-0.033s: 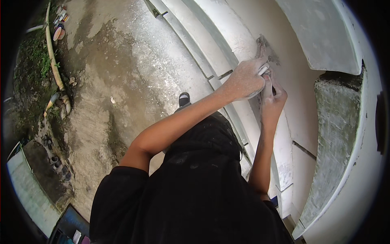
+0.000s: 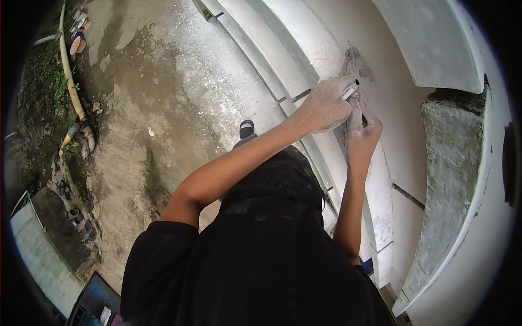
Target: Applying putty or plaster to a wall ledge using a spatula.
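Observation:
My left hand (image 2: 324,104), coated in pale dust, is closed around a small white piece (image 2: 349,93) of a kind I cannot make out. One of its fingers reaches toward a dark, rough patch (image 2: 365,71) on the white wall ledge. Against it, my right hand (image 2: 363,133), dusty too, has its fingertips pinched together at the white piece. What lies between those fingertips is mostly hidden. A small dark spot (image 2: 356,82) shows beside the fingers. Both hands are above the pale ledge (image 2: 405,146).
Stepped white ledges (image 2: 272,51) run along my right, with a grey weathered slab (image 2: 451,157) farther right. Stained concrete ground (image 2: 130,146) spreads to the left. A pipe (image 2: 70,81) borders the greenery, and several shoes (image 2: 81,224) lie at lower left.
Both hands have shifted slightly left and up, still together. A small dark spot beside the fingers now shows more clearly.

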Demonstrator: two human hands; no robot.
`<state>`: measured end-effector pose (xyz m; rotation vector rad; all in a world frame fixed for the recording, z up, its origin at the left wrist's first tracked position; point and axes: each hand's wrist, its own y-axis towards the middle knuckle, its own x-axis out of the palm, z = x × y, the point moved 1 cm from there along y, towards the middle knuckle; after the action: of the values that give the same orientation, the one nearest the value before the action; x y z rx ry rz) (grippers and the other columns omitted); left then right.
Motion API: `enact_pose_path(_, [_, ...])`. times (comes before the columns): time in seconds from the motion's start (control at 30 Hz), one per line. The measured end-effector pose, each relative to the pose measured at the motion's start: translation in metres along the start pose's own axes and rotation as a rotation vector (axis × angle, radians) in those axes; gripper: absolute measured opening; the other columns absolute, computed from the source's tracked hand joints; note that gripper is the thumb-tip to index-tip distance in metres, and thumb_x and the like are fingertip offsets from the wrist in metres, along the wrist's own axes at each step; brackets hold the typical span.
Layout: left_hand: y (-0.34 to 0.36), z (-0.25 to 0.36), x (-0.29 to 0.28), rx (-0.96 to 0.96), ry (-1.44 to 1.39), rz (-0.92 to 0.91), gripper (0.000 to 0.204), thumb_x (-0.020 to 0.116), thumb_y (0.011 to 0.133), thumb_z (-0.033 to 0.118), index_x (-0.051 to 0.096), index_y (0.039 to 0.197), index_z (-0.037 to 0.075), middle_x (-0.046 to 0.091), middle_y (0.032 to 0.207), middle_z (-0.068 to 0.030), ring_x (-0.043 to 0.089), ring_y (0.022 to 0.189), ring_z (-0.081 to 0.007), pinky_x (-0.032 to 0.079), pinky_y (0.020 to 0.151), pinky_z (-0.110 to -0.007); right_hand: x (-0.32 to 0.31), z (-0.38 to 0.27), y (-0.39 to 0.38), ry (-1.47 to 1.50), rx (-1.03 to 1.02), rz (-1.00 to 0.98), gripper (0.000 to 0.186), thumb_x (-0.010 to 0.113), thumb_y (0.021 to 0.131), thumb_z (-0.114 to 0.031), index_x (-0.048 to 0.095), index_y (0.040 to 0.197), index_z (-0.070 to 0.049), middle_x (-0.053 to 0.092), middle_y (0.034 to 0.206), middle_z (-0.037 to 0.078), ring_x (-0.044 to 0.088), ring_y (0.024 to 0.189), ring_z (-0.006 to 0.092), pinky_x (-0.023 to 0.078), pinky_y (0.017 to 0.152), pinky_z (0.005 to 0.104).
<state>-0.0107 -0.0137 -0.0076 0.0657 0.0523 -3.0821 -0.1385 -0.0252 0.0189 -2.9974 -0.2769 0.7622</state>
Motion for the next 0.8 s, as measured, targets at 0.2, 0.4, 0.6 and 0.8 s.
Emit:
enact_pose_path(0.2, [0.016, 0.004, -0.011, -0.023, -0.029, 0.025, 0.056, 0.057, 0.072, 0.007, 0.053, 0.127, -0.003, 0.062, 0.101, -0.0293, 0.059, 0.091, -0.0382, 0.046, 0.087, -0.044, 0.008, -0.002, 0.014, -0.081, -0.043, 0.034, 0.036, 0.057, 0.097, -0.014, 0.062, 0.125, 0.007, 0.071, 0.11, 0.022, 0.061, 0.104, 0.0165, 0.041, 0.101, 0.0312])
enact_pose_path(0.4, [0.024, -0.004, -0.013, -0.014, 0.009, 0.031, 0.052, 0.057, 0.074, 0.009, 0.054, 0.124, -0.005, 0.064, 0.096, -0.0285, 0.062, 0.088, -0.0408, 0.047, 0.081, -0.046, 0.018, -0.011, 0.015, -0.103, -0.152, 0.077, 0.037, 0.058, 0.097, -0.016, 0.062, 0.122, 0.01, 0.071, 0.106, 0.023, 0.062, 0.101, 0.0177, 0.043, 0.099, 0.033])
enact_pose_path(0.6, [0.026, 0.001, -0.021, 0.137, 0.044, 0.12, 0.037, 0.056, 0.075, 0.01, 0.055, 0.107, -0.008, 0.063, 0.089, -0.0276, 0.06, 0.079, -0.0397, 0.047, 0.076, -0.045, 0.018, -0.012, 0.021, -0.098, -0.111, 0.071, 0.037, 0.056, 0.097, -0.016, 0.061, 0.123, 0.011, 0.071, 0.106, 0.023, 0.061, 0.096, 0.0184, 0.044, 0.096, 0.033])
enact_pose_path(0.8, [0.019, -0.01, -0.01, 0.127, 0.023, 0.149, 0.045, 0.056, 0.074, 0.01, 0.055, 0.117, -0.007, 0.063, 0.089, -0.0261, 0.059, 0.079, -0.0405, 0.048, 0.076, -0.043, 0.018, -0.022, 0.017, -0.033, 0.167, 0.002, 0.043, 0.06, 0.097, -0.022, 0.061, 0.122, 0.012, 0.072, 0.103, 0.02, 0.062, 0.093, 0.0198, 0.044, 0.095, 0.0319])
